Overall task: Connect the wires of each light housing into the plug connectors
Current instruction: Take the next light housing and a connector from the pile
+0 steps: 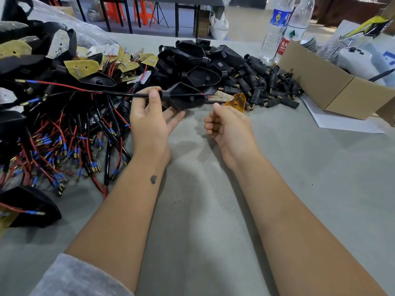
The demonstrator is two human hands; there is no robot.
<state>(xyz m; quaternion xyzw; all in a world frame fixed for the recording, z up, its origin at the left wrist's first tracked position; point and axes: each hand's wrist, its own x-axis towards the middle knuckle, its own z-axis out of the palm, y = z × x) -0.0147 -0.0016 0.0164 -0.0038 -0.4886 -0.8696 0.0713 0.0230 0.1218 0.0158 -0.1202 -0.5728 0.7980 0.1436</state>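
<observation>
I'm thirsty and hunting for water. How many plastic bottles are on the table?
2. Blue-labelled bottle stands at the far right of the table; red-and-green-labelled bottle stands just right of it, beside the cardboard box. Clutter may hide others.

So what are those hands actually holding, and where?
The left hand holds a black light housing at its narrow neck, where the black cable enters. The right hand is curled and holds nothing.
</observation>
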